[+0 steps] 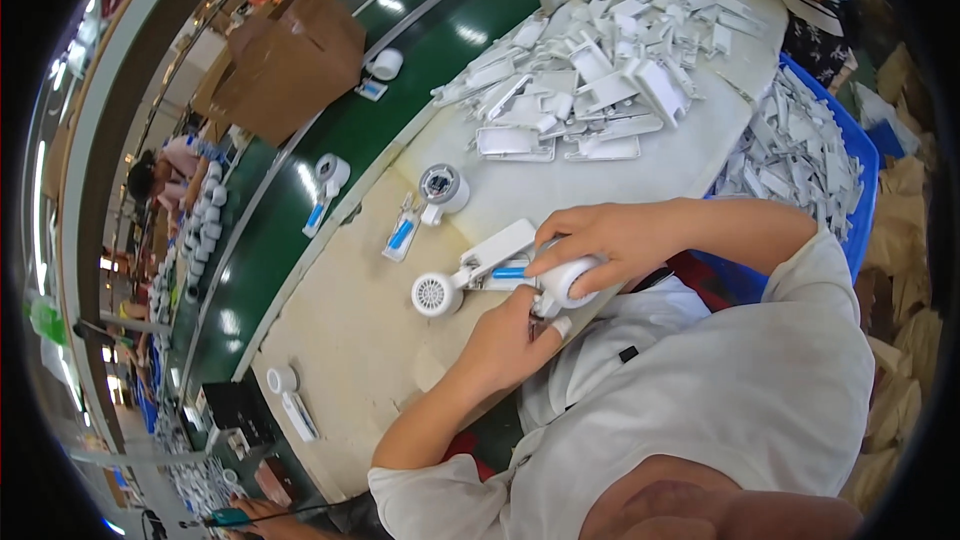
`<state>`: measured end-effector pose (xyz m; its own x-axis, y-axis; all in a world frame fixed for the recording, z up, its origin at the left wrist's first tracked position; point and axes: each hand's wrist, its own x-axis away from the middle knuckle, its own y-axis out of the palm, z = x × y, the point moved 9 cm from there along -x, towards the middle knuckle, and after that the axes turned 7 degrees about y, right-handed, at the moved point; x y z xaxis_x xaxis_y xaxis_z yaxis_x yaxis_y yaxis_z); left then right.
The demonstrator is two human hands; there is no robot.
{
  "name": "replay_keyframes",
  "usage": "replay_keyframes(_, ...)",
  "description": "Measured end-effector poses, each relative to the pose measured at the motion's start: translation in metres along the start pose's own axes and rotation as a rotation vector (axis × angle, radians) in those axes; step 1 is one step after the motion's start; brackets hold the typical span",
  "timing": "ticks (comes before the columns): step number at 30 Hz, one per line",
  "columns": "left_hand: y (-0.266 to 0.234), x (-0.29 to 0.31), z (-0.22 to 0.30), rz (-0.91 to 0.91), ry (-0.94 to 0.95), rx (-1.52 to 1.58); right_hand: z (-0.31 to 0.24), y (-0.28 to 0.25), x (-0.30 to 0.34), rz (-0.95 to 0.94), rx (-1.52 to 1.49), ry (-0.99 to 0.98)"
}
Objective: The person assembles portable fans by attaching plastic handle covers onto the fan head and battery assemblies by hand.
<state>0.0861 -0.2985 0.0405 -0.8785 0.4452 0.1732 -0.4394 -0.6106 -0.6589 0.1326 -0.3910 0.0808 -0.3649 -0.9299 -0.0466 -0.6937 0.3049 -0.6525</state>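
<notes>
At the near edge of the table, both of my hands are closed around a white handheld fan [571,283] with a round head. My right hand [595,245] wraps over its round head from above. My left hand [508,338] pinches around the neck joint below, and its thumb carries a pale wrap. A blue cylindrical battery [508,273] shows in the fan's opened handle, just beyond my fingers. Beside it lies another white fan [437,294] with a round grille, its handle reaching toward my right hand. My fingers hide part of the joint.
Behind lies a large heap of white plastic casings [600,70]. A blue crate [868,155] at the right holds more white pieces. Further fans rest on the table [340,360], one with an open head [443,187]. A green conveyor [270,230] runs past a cardboard box [290,65]; other people work nearby.
</notes>
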Motion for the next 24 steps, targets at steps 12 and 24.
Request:
replay_keyframes(12,-0.065,-0.028,-0.056,0.601,0.238,1.252,0.129,-0.131,0.031,0.645,1.080,0.407)
replay_keyframes(24,-0.071,-0.028,-0.087,0.922,0.229,1.436,-0.021,-0.040,-0.029,0.751,0.390,-0.140)
